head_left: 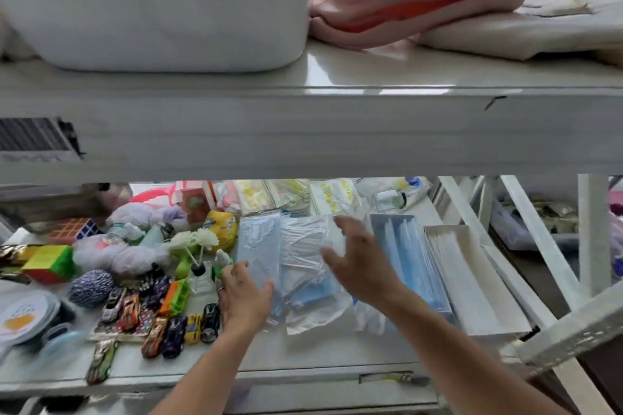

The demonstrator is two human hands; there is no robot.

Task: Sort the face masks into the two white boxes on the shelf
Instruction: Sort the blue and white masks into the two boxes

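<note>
Our left hand (247, 300) pinches the wrapped face mask (259, 246) by its lower edge, centre frame; light, floppy, slippery, we judge. Our right hand (357, 263) hovers spread wide.

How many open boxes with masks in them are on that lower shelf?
2. The box of blue masks sits just right of the right hand; the box of white masks lies beside it, farther right. More may be hidden behind the upper shelf.
</note>
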